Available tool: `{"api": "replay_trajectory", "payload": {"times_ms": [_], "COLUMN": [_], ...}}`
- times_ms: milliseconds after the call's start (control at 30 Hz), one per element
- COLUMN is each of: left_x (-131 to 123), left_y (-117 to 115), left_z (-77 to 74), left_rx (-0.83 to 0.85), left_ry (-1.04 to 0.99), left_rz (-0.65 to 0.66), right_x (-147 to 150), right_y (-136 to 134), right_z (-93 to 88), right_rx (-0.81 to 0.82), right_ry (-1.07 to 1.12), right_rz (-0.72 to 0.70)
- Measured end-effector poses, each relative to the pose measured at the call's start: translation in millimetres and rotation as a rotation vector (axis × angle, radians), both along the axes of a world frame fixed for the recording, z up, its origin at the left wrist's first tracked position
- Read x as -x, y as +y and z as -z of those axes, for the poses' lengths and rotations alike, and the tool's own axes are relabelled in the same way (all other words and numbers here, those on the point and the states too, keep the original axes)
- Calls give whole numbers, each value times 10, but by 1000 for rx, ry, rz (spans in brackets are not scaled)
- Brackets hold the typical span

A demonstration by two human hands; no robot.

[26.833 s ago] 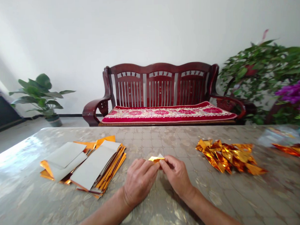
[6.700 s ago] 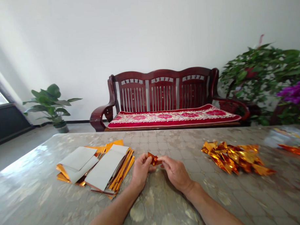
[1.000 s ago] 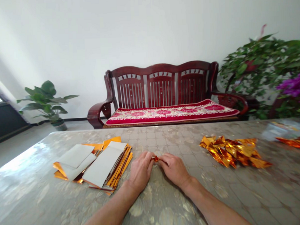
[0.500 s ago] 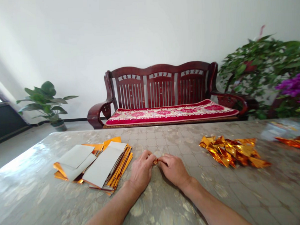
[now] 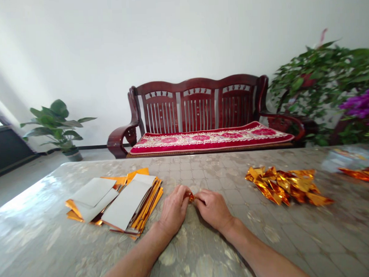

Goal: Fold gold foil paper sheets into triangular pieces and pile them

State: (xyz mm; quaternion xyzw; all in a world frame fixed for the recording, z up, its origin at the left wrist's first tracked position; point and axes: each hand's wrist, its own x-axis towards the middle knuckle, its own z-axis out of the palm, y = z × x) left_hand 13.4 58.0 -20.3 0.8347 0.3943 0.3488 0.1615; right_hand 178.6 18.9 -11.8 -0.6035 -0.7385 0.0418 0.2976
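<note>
A small folded gold foil piece (image 5: 191, 197) is pinched between the fingertips of the left hand (image 5: 173, 210) and the right hand (image 5: 213, 208), both resting on the bench (image 5: 206, 251) near its middle. Most of the piece is hidden by the fingers. To the left, a stack of flat gold sheets (image 5: 120, 203) is seen lying white side up, just beside the left hand. To the right, well apart from the right hand, a heap of folded gold pieces (image 5: 287, 185) is spread. A red wooden settee (image 5: 202, 113) is set beyond the far edge.
</note>
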Motion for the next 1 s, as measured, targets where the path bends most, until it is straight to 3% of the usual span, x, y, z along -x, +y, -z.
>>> {"api": "replay_trajectory", "payload": {"times_ms": [467, 1000], "left_x": [-53, -83], "left_y": [42, -14], "left_z": [11, -16], "left_rx": [254, 212], "left_ry": [-186, -123], "left_rz": [-40, -84], "right_x": [-14, 16], "right_y": [8, -21], "right_z": [25, 17], "right_rx": [-46, -82], "right_ry": [-25, -114], "right_rz": [-16, 9]}}
